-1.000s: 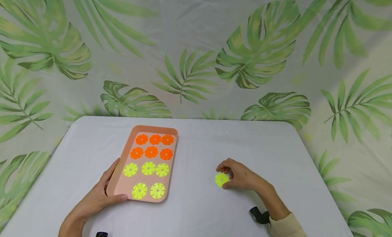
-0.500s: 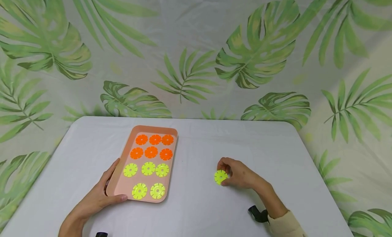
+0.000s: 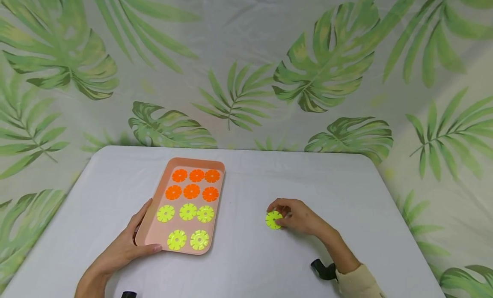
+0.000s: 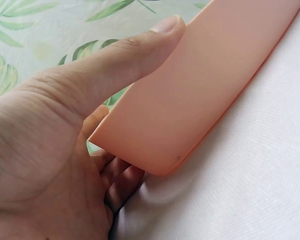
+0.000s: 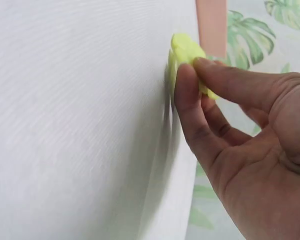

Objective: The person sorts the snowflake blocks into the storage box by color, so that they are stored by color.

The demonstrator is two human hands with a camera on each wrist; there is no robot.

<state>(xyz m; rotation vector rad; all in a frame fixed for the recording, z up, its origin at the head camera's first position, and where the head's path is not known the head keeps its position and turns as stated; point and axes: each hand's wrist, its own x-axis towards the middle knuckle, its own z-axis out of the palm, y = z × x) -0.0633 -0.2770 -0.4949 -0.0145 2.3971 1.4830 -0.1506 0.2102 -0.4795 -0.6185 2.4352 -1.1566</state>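
My left hand grips the near-left corner of a pink tray, with the thumb along its near wall. In the left wrist view, the other fingers bend in behind the tray's corner and are partly hidden. Flat in the tray lie several orange notched discs in the far half and several yellow-green ones in the near half. To the right of the tray, my right hand pinches another yellow-green notched disc between thumb and fingers, close above the cloth. The right wrist view shows that disc edge-on.
A white cloth covers the table, and a leaf-patterned sheet hangs behind it. Black wrist devices sit by both forearms. White cloth lies between the tray and my right hand.
The right hand has moved a little left and away from me, carrying the pinched disc with it. The left hand stays on the tray. The head view has shifted very slightly.
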